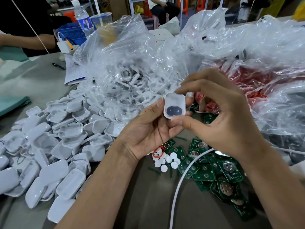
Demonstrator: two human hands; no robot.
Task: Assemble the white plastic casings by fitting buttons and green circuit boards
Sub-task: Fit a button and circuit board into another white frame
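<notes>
White casing pinched between left hand and right hand.

The casing held up is smooth, semi-translucent white plastic, like the glossy shells heaped on the matt grey desk, beside lacquered green circuit boards with shiny metal discs, matt white buttons and crinkled clear plastic bags.
</notes>
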